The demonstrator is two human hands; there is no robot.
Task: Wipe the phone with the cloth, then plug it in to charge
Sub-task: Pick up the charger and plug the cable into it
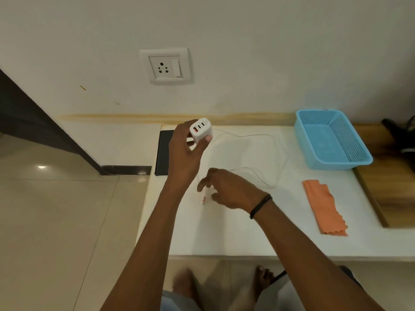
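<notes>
White tabletop (235,232) below a wall socket (165,66). Head view: left hand (183,151) is raised, grip clamped on the white charger (201,131), ports facing the camera. Right hand (229,189) hovers just above the cable plug (204,200), grip apart, holding nothing. White cable (244,168) loops across the tabletop. Black phone (163,153) lies flat at the left edge. Orange cloth (323,207) lies to the right, near a blue basket (359,162).

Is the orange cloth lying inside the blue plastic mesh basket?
No, the orange cloth lies flat on the white tabletop, apart from the blue plastic mesh basket.
</notes>
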